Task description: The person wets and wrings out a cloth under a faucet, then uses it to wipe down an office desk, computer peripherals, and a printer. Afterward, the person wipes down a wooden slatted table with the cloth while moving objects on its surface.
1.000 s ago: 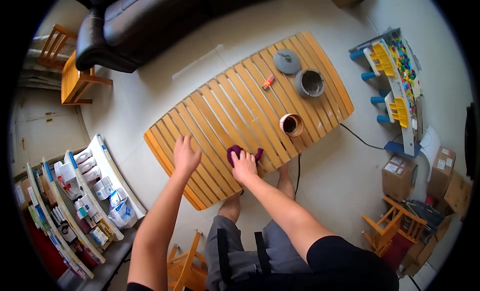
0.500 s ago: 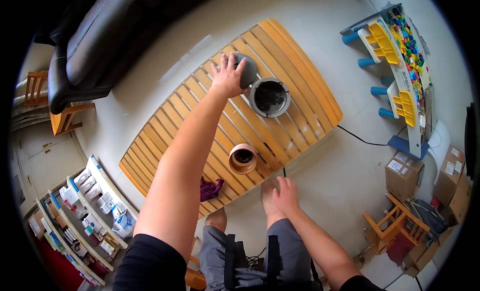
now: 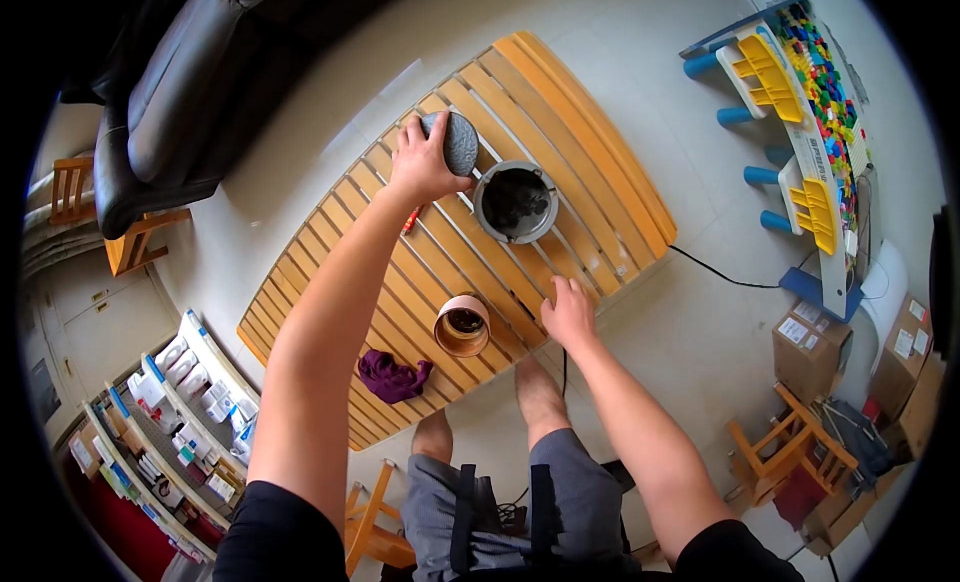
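Two hands are out over the slatted table [image 3: 590,142]: the left hand [image 3: 420,167] grips a grey lid [image 3: 460,142] at upper centre, tilted, just beside the grey pot [image 3: 515,202]. The right hand [image 3: 568,314] rests open on the table's near edge. Held by its rim, the lid could slip and knock the pot, or fall between slats.

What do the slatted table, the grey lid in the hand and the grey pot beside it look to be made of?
The slatted table looks like varnished wood: honey-coloured slats with a slight sheen. The grey lid, held by the left hand, looks matt and speckled, perhaps stone or concrete. The grey pot has the same dull grey finish, so likely the same.
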Tool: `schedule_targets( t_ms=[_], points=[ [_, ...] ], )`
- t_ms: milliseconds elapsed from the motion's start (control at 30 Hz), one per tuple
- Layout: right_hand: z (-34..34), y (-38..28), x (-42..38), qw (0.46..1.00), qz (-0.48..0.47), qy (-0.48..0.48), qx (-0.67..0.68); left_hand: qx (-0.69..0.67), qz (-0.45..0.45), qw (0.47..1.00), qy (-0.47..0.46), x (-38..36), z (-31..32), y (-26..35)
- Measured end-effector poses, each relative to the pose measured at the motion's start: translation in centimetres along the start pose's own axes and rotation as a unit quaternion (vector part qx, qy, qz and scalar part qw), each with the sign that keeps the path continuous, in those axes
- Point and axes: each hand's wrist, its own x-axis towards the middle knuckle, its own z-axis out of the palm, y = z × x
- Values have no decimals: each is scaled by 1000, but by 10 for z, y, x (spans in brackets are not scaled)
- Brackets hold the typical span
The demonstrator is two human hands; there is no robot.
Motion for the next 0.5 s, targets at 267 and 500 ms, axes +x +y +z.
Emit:
schedule_targets(
  t_ms=[267,500],
  points=[
    [-9,12,1,1000,12,-3,-16,-21,88,996,12,-61,-18,80],
    [-15,24,-20,1000,15,4,3,15,46,998,-41,-61,10,109]
  ],
)
